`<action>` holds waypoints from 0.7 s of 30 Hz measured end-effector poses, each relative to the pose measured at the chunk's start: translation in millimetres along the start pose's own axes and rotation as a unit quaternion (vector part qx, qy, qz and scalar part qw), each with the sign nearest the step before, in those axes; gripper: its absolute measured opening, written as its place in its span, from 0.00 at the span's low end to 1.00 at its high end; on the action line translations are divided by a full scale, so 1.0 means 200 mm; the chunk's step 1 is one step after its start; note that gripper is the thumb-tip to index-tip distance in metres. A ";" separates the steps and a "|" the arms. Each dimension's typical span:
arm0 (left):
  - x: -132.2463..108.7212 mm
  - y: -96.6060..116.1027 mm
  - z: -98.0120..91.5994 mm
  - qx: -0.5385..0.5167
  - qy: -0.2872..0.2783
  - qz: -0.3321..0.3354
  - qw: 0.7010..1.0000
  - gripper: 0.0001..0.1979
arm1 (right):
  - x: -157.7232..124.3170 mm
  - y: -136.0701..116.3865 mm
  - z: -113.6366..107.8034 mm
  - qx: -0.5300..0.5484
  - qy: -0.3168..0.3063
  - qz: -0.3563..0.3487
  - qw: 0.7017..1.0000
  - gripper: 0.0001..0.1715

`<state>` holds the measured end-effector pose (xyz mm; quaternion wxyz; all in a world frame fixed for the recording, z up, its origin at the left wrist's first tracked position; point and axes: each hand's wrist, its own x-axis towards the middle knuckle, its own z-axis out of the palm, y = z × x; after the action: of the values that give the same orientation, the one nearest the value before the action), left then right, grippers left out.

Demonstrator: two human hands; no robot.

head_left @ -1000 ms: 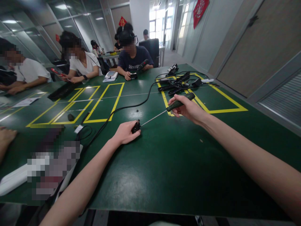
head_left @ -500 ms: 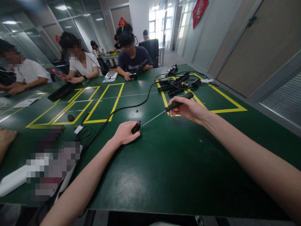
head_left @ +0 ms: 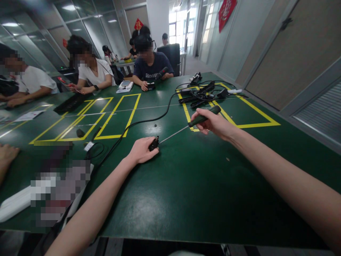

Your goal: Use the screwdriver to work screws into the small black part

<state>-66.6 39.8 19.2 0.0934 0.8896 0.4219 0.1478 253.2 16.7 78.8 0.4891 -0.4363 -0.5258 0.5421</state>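
Against the green tabletop (head_left: 186,199), my left hand (head_left: 142,150) is closed around a small black part (head_left: 153,143) with a short stub sticking up; its exact kind I cannot make out. My right hand (head_left: 210,122) grips the dark green handle of a screwdriver (head_left: 205,116). The screwdriver's long metal shaft slants down to the left, and its tip meets the right side of the black part. Just where the tip sits on the part is too small to tell.
A black cable (head_left: 149,121) runs across the table behind my left hand. Several black parts lie piled (head_left: 204,94) inside yellow tape (head_left: 258,125) at the back right. A white case (head_left: 18,201) lies at the left. A co-worker (head_left: 151,67) sits opposite with a power tool (head_left: 161,73).
My right hand and the screwdriver handle have shifted very slightly to the right, with the fingers changing position on the handle. My left hand and the black part stay in place.
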 end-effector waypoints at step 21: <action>0.00 0.00 0.00 -0.020 0.000 -0.022 1.000 0.08 | 0.00 -0.01 -0.01 0.014 -0.025 0.016 0.999 0.23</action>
<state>-66.2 39.7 19.2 0.1138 0.8783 0.4380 0.1543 255.4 17.1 81.0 0.4736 -0.4240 -0.5232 0.5676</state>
